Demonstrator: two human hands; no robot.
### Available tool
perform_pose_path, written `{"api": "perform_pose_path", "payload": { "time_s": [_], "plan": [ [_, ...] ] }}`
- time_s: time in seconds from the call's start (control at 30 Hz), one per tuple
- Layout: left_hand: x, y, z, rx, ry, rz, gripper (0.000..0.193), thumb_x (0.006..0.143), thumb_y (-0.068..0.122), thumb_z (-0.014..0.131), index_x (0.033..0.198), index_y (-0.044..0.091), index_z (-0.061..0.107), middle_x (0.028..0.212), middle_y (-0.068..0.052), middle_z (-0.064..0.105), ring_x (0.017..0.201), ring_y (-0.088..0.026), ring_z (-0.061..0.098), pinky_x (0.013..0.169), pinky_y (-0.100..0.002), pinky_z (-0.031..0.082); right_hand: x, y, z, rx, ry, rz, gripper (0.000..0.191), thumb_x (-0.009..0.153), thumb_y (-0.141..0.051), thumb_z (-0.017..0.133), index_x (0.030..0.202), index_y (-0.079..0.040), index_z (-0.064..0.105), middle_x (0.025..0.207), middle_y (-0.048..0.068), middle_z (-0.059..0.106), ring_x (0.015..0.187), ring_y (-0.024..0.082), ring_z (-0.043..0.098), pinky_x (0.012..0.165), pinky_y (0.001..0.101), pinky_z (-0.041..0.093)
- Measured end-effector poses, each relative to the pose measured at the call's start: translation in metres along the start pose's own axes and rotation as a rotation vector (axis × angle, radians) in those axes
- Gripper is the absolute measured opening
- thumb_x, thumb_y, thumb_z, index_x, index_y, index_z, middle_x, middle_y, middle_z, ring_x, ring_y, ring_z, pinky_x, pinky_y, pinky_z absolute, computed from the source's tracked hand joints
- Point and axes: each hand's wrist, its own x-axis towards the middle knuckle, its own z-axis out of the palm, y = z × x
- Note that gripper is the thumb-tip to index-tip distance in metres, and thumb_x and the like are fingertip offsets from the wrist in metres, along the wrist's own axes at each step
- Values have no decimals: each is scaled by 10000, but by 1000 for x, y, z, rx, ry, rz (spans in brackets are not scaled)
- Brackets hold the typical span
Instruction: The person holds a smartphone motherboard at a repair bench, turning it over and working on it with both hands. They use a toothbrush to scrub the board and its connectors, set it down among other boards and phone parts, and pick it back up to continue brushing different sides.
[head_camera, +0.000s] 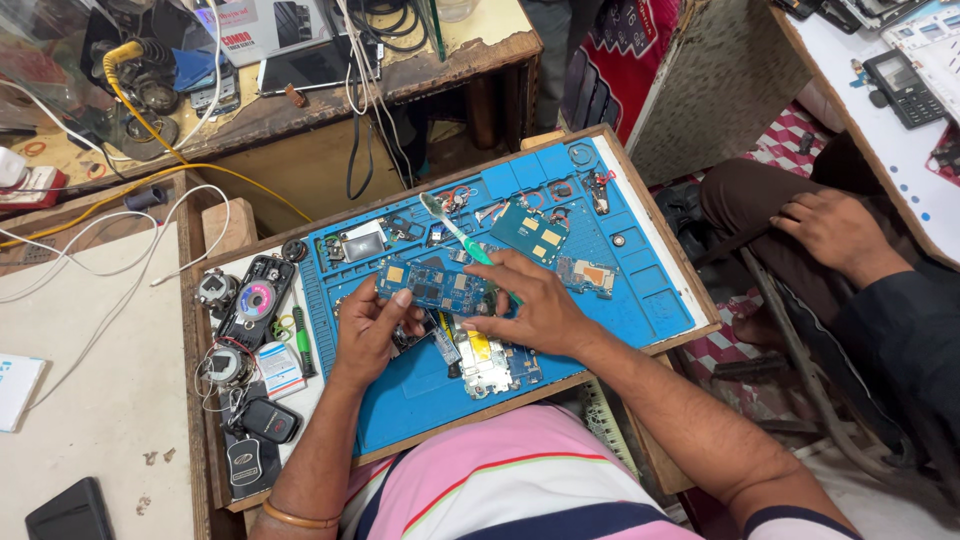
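Blue rectangular circuit board (435, 285) with gold-coloured contact patches is held above the blue silicone work mat (640, 300), roughly over the mat's centre. The board is gripped at its left end by the left hand (370, 330), whose thumb is laid on the board's upper face while the curled fingers support it from below. The right hand (530, 305) is closed around the handle of a green and white toothbrush (455, 232), with the fingertips resting on the board's right end; the bristled head is pointed up and to the left, clear of the board. A second person's hand (835, 230) is seen at the right, resting flat and loosely open on a dark-trousered knee, holding nothing. Two further blue circuit boards are counted on the mat: one (530, 232) just above the right hand and one (590, 275) just to the right of it. One white-framed phone assembly (485, 362) lies directly beneath the hands. Two black car key fobs (252, 440) are placed near the mat's lower left corner, on the wooden tray (665, 235) carrying the mat. One black opened device with a pink disc (255, 300) lies left of the mat. One dark keypad phone (903, 88) lies on the white table at upper right.
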Motion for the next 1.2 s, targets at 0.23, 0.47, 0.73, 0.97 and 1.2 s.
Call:
{"api": "perform_pose_path", "payload": {
  "time_s": [0.23,0.47,0.73,0.97,1.2],
  "plan": [
    [0,0,0,-10,-20,8,236,1016,234,643,1150,40,653,815,-71,723,665,-134,706,589,-259,562,0,4,4,-87,51,-70,693,786,-347,892,1363,-66,630,1280,172,599,715,104,661,604,245,583],
    [1,-3,1,-18,23,19,264,991,222,685,1166,29,643,845,-85,739,671,-144,709,594,-269,566,-1,5,2,-47,39,-76,657,814,-319,881,1368,-63,640,1241,146,631,711,95,661,615,249,576],
    [-2,-1,1,-111,-14,54,647,881,177,797,1446,56,504,919,-42,730,724,-108,702,670,-260,626,-2,9,1,99,-24,-14,613,830,-319,865,1326,-20,661,1253,158,623,727,82,690,657,232,590],
    [-1,-11,-6,-118,-58,65,624,858,280,845,1375,39,593,907,-65,753,747,-136,737,664,-244,598,-1,13,-1,152,-113,41,621,798,-335,877,1294,-14,688,1252,159,632,709,102,693,662,247,592],
    [-3,-18,-10,-137,-67,35,612,830,300,860,1326,51,604,903,-68,759,763,-164,759,656,-257,606,0,8,-2,169,-116,41,654,783,-338,884,1320,-33,667,1273,162,594,738,114,711,661,246,605]
  ]
}}
